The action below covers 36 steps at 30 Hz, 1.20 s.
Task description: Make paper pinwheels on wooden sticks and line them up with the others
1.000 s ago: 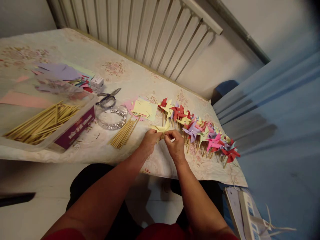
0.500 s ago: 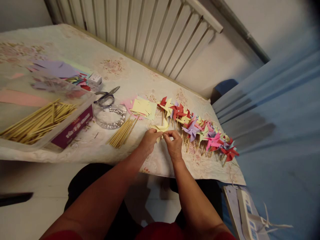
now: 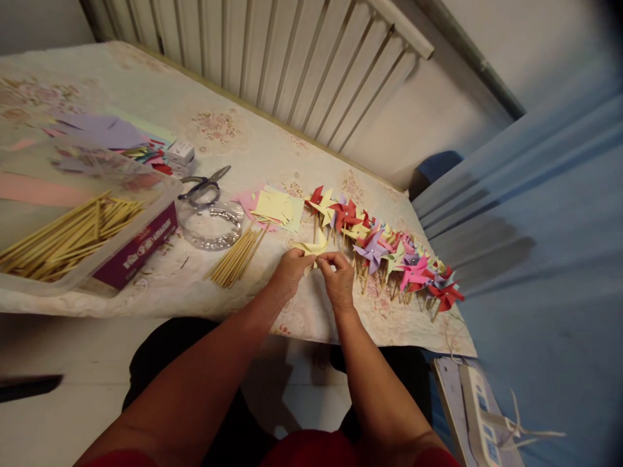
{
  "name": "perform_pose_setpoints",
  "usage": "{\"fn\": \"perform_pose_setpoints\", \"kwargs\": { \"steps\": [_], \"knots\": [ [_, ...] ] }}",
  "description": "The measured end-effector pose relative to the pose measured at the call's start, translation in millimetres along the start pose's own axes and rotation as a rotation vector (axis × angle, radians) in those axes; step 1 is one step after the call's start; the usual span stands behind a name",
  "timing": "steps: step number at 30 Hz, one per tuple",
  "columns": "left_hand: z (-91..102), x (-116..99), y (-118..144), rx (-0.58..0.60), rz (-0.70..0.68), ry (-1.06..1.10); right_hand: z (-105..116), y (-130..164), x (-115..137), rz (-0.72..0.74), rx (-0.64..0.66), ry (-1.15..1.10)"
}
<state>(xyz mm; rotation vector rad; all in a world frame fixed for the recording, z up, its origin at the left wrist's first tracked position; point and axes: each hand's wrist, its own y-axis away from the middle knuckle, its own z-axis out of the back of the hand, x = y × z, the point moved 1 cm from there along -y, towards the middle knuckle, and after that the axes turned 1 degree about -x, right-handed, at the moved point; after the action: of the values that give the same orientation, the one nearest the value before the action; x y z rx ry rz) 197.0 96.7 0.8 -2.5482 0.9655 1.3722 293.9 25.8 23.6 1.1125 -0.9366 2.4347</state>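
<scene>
While both the left hand [image 3: 291, 269] and right hand [image 3: 337, 277] pinch it, the folded yellow paper pinwheel [image 3: 311, 247] curls.

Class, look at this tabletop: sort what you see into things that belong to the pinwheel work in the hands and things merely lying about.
In hand:
left hand and right hand, pinching the yellow paper pinwheel
loose bundle of wooden sticks
stack of yellow paper squares

Lying about:
black-handled scissors
white power strip
small white box

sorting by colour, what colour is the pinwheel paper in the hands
Pale yellow pinwheel paper, seen in the head view.
</scene>
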Motion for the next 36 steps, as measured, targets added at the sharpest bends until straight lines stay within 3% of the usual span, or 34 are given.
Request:
{"fn": "perform_pose_setpoints", "kwargs": {
  "steps": [6,11,19,26,32,36],
  "knots": [
    [-1.9,-2.7,1.0,-0.071,-0.067,-0.115,-0.3,-1.0,0.0,-0.079,-0.001,-0.009],
    [0.6,-2.7,0.2,-0.144,-0.179,-0.349,-2.2,-2.8,0.2,-0.139,-0.001,-0.034],
    [1.8,-3.3,-2.8,-0.163,-0.257,-0.553,9.1,-10.0,9.5,0.125,0.073,0.203],
    [0.8,-5.4,-1.0,-0.184,-0.238,-0.590,-0.5,-6.8,2.4,-0.229,0.039,-0.036],
    [3.9,-0.6,-5.7,-0.157,-0.218,-0.576,1.1,-11.6,-6.4,-0.291,-0.064,-0.046],
    [5.2,5.2,-7.7,-0.124,-0.207,-0.486,1.4,-12.4,-13.6,-0.367,0.073,-0.181]
  ]
}}
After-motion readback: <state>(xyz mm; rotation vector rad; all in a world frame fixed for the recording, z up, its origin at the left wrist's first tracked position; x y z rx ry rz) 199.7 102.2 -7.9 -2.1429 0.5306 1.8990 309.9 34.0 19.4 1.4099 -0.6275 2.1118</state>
